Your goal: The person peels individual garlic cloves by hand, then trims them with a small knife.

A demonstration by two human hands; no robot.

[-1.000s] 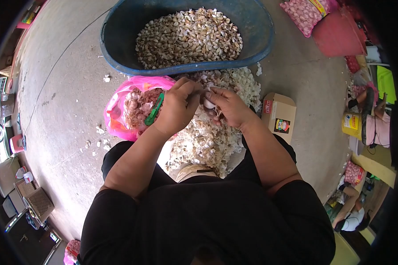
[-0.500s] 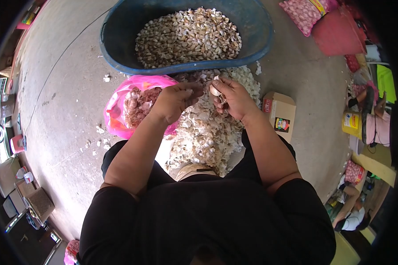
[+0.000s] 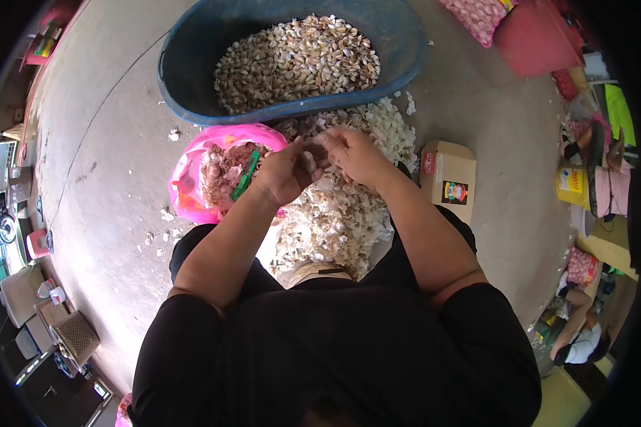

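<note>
Over the peel heap my two hands meet. My left hand [image 3: 286, 173] is closed with a pale piece of garlic [image 3: 309, 163] showing at its fingers. My right hand [image 3: 355, 155] reaches in from the other side, its slightly blurred fingers bent and pressed at the same garlic. Beneath both hands spreads a heap of papery garlic skins [image 3: 327, 228]. A pink plastic bag [image 3: 181, 178], its mouth wide, holds garlic bulbs [image 3: 214, 169] beside my left wrist. On the bulbs shows a narrow green object [image 3: 246, 175].
A large blue tub [image 3: 181, 107] of loose garlic cloves [image 3: 299, 60] stands ahead. To the right lies a cardboard box [image 3: 449, 174]. A red tub [image 3: 538, 43] and a sack of garlic [image 3: 473, 18] are at upper right. Another person's legs [image 3: 577, 317] show at far right.
My hands have come together, the right one moving left and turning its back upward. The green object now shows on the bag. The view has shifted slightly.
</note>
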